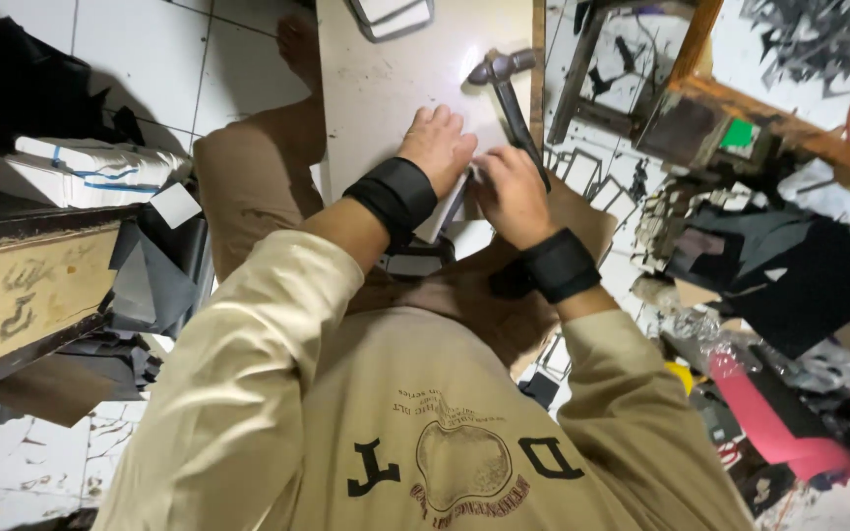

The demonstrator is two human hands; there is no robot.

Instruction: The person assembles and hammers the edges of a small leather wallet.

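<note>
right now the person is leaning over a pale worktop (pixel 386 88), both wrists wrapped in black bands. the left hand (pixel 437 147) is lying palm-down with its fingers pressing flat on a white sheet piece (pixel 445 208) at the near edge of the worktop, pinning it rather than gripping it. the right hand (pixel 511 192) is sitting just beside it, fingers curled in at the same piece's edge; whether it is pinching the piece or some small tool is hidden. a hammer (pixel 506 88) is lying untouched on the worktop just beyond the hands. judging by this, the piece is being held and worked at its edge, with hammering not yet under way. dark offcuts (pixel 799 34) are littering the floor to the right.
</note>
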